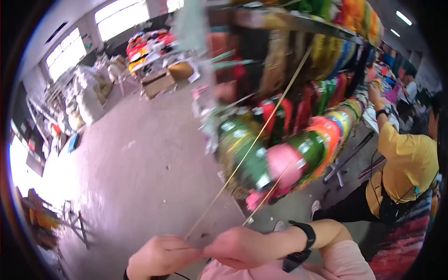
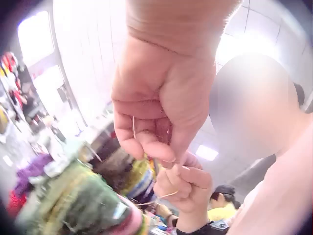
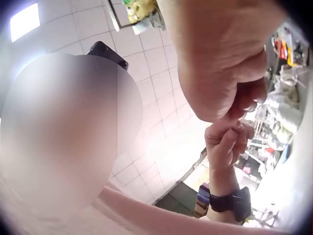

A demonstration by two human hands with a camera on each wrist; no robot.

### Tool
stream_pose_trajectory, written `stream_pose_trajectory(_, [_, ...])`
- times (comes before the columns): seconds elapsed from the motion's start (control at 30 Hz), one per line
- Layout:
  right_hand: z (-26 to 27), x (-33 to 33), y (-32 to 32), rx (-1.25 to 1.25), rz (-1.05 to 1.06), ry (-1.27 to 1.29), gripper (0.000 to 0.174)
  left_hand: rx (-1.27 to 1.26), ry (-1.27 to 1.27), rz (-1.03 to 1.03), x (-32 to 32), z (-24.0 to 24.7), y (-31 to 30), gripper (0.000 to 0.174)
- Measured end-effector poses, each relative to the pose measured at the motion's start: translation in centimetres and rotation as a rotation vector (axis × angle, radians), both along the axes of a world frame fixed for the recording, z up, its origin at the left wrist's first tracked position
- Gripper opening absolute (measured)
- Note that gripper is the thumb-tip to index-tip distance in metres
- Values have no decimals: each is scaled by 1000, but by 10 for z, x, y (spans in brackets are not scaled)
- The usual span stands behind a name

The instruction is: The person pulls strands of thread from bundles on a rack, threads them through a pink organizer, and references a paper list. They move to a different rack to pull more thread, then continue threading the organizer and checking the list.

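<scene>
On my feed the string (image 1: pixel 242 156) is thin, pale yellow and stiffly taut. One strand climbs from the hands at the bottom of the head view up to the top of a rack of bright bundles (image 1: pixel 298 140), and a shorter second strand runs beside it to a pink bundle lower on that rack. The left hand (image 1: pixel 158 256) is closed into a loose fist. In the left wrist view its thumb and forefinger pinch the string, with a short piece showing against the palm (image 2: pixel 133 125). The right hand (image 1: pixel 242 245) sits knuckle to knuckle with it, fingers curled tight, and a loop of the same string hangs under its fingers in the left wrist view. From the right wrist camera I see only the two sets of fingertips meeting — the strand itself is too fine to pick out there. Both hands are held in the air close to the chest, above the grey floor (image 1: pixel 140 163). A person in a yellow shirt (image 1: pixel 406 163) works at the rack's far right.
</scene>
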State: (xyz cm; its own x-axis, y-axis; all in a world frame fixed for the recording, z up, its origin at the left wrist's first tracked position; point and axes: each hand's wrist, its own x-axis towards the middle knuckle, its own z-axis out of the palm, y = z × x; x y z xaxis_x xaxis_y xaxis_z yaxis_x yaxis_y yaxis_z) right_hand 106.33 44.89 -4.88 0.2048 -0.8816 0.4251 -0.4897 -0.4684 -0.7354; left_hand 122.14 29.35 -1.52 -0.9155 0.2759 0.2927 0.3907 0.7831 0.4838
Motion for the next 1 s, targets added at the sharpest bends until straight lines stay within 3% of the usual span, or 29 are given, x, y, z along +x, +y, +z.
stream_pose_trajectory(0.03, [-4,27,-29,6,88,-40,9,13,-27,58,40,-5,-18,18])
stream_pose_trajectory(0.1, [-10,80,-87,101,202,-173,9,238,-144,382,111,3,-41,11])
stream_pose_trajectory(0.2, [-15,138,-172,232,295,-142,2,366,-237,891,195,9,-77,11])
stream_pose_trajectory(0.23, [-15,152,-199,321,311,-124,2,372,-256,1051,216,3,-94,15])
stream_pose_trajectory(0.3, [-52,183,-260,223,298,-318,6,456,-156,1240,247,-11,-131,19])
stream_pose_trajectory(0.37, [-54,195,-311,395,322,-267,6,568,-141,1416,269,-18,-162,22])
stream_pose_trajectory(0.43, [-46,199,-352,533,250,-40,6,560,-101,1436,288,-35,-195,18])
stream_pose_trajectory(0.53, [-62,193,-409,647,270,-113,9,707,-111,1517,292,-44,-241,16])
stream_pose_trajectory(0.7, [-87,157,-501,872,247,-238,9,719,-122,1516,270,-51,-344,16])
stream_pose_trajectory(0.93, [-145,79,-637,883,90,-375,9,871,-210,1459,201,-44,-520,15])
stream_pose_trajectory(1.0, [-161,52,-663,863,-8,-370,10,994,-105,1333,179,-48,-570,15])
